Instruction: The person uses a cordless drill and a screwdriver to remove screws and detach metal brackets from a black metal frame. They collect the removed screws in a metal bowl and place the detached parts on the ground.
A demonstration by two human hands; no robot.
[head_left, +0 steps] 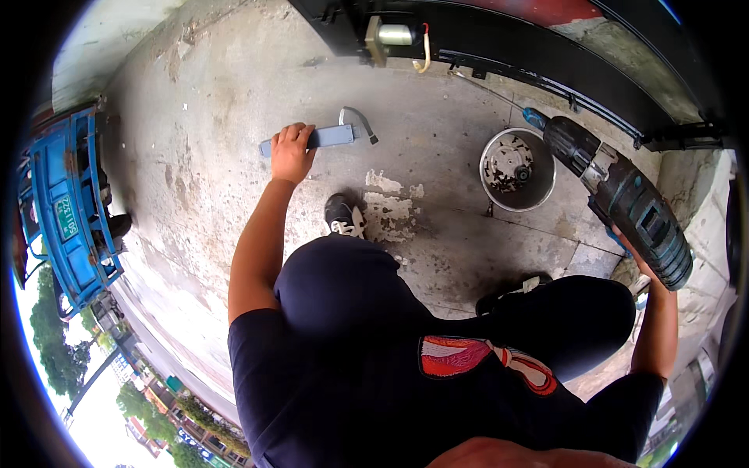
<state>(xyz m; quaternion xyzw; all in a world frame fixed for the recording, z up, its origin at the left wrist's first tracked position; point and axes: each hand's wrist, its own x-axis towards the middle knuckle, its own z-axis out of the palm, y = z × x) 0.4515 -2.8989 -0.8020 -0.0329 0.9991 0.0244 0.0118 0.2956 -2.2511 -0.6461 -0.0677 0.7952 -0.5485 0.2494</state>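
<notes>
A slim blue-grey box (331, 136) with a short dark cable lies under my left hand (292, 148), whose fingers curl over its middle. On the right my right hand (636, 253) grips the handle of a black and teal power drill (624, 187), which hides most of the fingers. The drill's long thin bit (491, 90) points far left, its tip close to the lower edge of a black metal frame (523, 47). Whether the tip touches the frame, I cannot tell. A silver cylindrical motor (394, 35) with a pale wire is fixed to that frame.
A round metal pan (519, 204) with dark bits in it stands on the worn concrete floor (211, 101), below the drill's bit. My shoe (343, 216) and bent knees are close by. A blue vehicle (74, 207) is at the far left, beside the road.
</notes>
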